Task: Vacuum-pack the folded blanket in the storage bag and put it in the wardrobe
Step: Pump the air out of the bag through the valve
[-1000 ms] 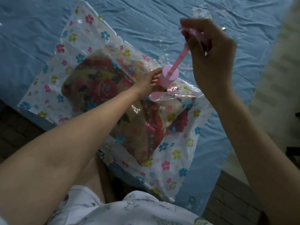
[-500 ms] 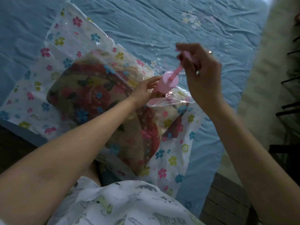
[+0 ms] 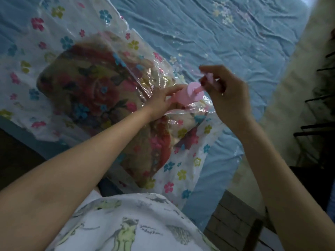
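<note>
On a wrinkled blue bed (image 3: pixel 217 37), the storage bag (image 3: pixel 32 33) holds the folded blanket (image 3: pixel 94 91). The left hand (image 3: pixel 161 102) grips the pink pump (image 3: pixel 186 96); the right hand (image 3: pixel 228 93) pinches its handle. Dark floor shows below.

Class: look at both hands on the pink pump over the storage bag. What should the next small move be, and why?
Probably pull the handle up for another stroke. The right hand has the plunger nearly down on the pink pump, the left hand steadies its barrel, and the storage bag looks loose around the blanket.
</note>
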